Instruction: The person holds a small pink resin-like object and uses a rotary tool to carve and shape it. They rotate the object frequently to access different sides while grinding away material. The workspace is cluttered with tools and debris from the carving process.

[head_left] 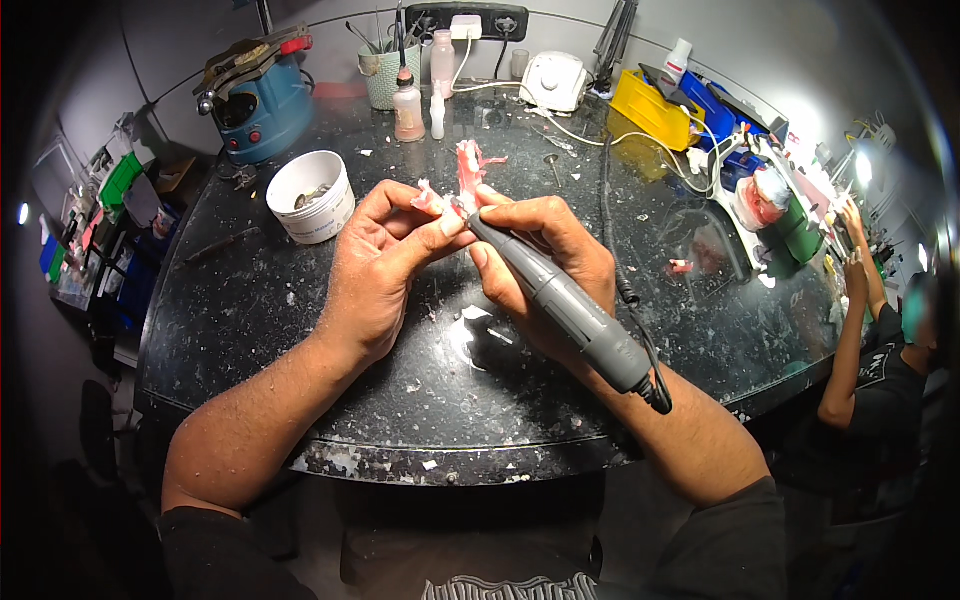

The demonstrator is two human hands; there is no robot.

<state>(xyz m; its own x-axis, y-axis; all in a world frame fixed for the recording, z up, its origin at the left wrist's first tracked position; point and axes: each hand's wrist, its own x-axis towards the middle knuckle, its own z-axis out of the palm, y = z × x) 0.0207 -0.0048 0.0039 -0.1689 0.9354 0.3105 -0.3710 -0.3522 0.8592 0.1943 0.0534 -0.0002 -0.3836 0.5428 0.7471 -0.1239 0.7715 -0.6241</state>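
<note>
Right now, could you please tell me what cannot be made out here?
In the head view:
Grey handpiece: tip crowded by left hand and right hand, too small to distinguish.
Pink-and-white piece: gripped part covered by the left hand.
White tub: contents too small to identify.
Co-worker: partly lost in the dark right rim.

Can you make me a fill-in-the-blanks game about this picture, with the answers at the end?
1. The bare right hand holds a long cylindrical tool coloured ____.
2. The bare left hand holds a small jagged piece coloured pink and ____.
3. In the picture, the round white plastic tub stands to the ____ of the left hand.
4. A second plastic bin, next to the bright yellow plastic bin, is coloured ____.

Missing words: grey; white; left; blue.
</note>
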